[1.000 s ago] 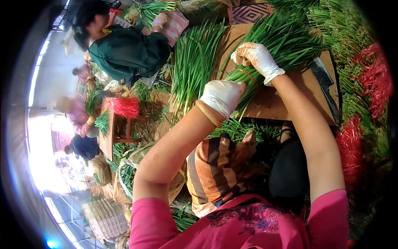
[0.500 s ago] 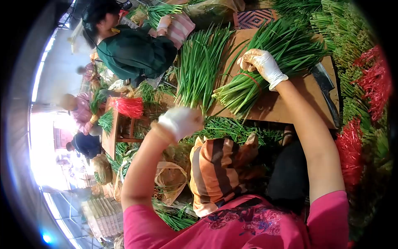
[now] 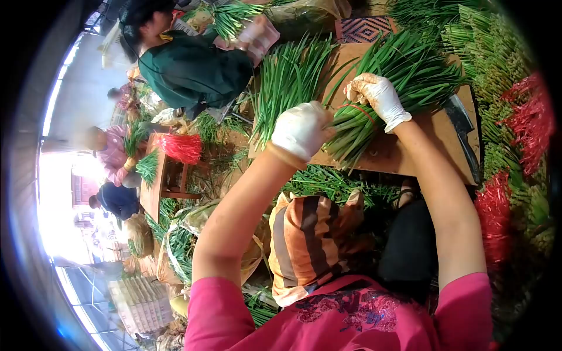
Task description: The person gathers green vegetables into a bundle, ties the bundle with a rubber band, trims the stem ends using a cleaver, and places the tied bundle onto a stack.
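Observation:
A bundle of green stalks [image 3: 404,76] with a red tie [image 3: 362,111] around it lies on the brown board [image 3: 433,140]. My right hand [image 3: 377,98], in a stained white glove, is closed above the bundle beside the tie; whatever its fingers pinch is too small to make out. My left hand [image 3: 303,130], gloved in white, is closed at the bundle's pale cut ends, and its fingertips are partly blurred. Loose green stalks [image 3: 290,82] lie on the board just beyond my left hand. A dark blade [image 3: 459,120] rests at the board's right edge.
Across the board a co-worker in dark green [image 3: 190,73] handles stalks. Red ties [image 3: 180,148] lie on a small wooden table [image 3: 153,181] at left. More red strips [image 3: 494,216] and stacked stalks [image 3: 492,58] line the right. A striped cloth [image 3: 307,240] is below my hands.
My left hand has moved up and right, from below the loose stalks to the bundle's cut ends. My right hand stays near the tie, slightly shifted in view.

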Tool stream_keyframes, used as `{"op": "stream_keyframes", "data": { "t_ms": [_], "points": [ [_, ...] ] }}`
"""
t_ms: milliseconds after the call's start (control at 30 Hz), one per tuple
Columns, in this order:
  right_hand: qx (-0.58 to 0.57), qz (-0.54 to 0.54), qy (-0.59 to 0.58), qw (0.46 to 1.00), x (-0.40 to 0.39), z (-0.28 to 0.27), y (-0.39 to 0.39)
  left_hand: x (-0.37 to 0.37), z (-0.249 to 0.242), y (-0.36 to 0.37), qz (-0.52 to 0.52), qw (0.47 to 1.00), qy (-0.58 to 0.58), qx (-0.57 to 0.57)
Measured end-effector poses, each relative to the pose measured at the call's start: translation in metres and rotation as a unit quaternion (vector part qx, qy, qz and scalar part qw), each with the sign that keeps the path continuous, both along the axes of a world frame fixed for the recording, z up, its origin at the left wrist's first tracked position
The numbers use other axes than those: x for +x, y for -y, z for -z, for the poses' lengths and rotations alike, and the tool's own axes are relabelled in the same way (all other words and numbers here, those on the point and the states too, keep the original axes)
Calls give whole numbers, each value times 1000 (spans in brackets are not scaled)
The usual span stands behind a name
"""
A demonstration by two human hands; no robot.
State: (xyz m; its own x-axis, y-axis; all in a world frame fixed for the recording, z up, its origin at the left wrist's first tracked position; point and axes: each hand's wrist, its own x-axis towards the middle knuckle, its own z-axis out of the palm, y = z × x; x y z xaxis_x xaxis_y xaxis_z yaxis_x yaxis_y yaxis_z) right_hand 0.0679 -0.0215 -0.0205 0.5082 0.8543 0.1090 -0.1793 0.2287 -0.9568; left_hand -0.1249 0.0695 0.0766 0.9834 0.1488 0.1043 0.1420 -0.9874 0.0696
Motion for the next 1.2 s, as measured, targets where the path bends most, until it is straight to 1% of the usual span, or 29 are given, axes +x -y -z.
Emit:
{"op": "stream_keyframes", "data": {
  "t_ms": [33,100,133,200,300,367,400,433,467,500,533,633,667,700,733,767,800,833,867,900,967,1000,1067,1100,1133,1167,1200],
  "points": [
    [-2,6,4,1000,-1,-1,0,11,4,-4,3,996,-78,37],
    [-6,19,9,1000,-6,-2,-2,21,8,-2,3,971,-129,199],
    [13,23,6,1000,-8,-4,0,21,10,-1,27,969,-117,218],
    [2,2,18,1000,-4,-2,-3,20,7,1,69,959,-94,257],
    [19,-9,22,1000,0,3,-4,-4,-15,2,50,966,-161,195],
    [34,1,18,999,0,7,-6,-38,-38,7,-48,943,-281,172],
    [16,5,18,1000,2,9,-7,-66,-42,6,-42,936,-304,171],
    [29,0,4,1000,1,9,-6,-96,-40,4,-35,929,-328,171],
    [42,-4,-11,999,-1,6,-5,-125,-25,2,-86,873,-459,142],
    [55,-8,-26,998,-2,5,-4,-147,-8,-3,-136,797,-578,110],
    [40,-17,-29,999,-3,7,-5,-156,-2,-9,-127,810,-565,93],
    [27,3,7,1000,-6,4,-4,-173,9,-23,-96,849,-518,40],
    [36,-3,-5,999,-7,4,-2,-172,18,-29,-185,891,-414,-27],
    [43,-8,-14,999,-7,3,0,-170,26,-35,-251,918,-288,-103],
    [51,-14,-21,998,-5,1,1,-149,38,-38,-347,867,-169,-315],
    [50,-17,-29,998,-3,2,1,-109,23,-22,-376,833,-143,-379],
    [49,-21,-37,998,-2,4,1,-93,36,-24,-351,820,-131,-432],
    [48,-26,-46,997,-2,5,1,-72,36,-16,-365,792,-132,-471],
    [30,-19,-14,999,-2,3,2,-55,47,-10,-368,788,-109,-482],
    [30,-14,-12,999,-3,3,3,-53,73,-18,-367,732,-65,-570],
    [31,-3,-10,999,-4,3,3,-43,77,-14,-409,629,-1,-661],
    [26,6,-6,1000,-6,1,3,-47,79,-15,-395,630,-11,-668],
    [25,-11,7,1000,0,6,-1,-64,79,-21,-370,633,-30,-680],
    [25,-17,10,999,1,9,-2,-76,67,-21,-352,686,-113,-627],
    [18,-16,16,1000,0,5,0,-95,63,-25,-135,850,-339,-381],
    [27,-11,1,1000,-4,5,-1,-115,60,-29,129,905,-398,-77],
    [37,-7,-12,999,-7,4,-2,-123,51,-20,83,853,-511,-66]
  ]
}}
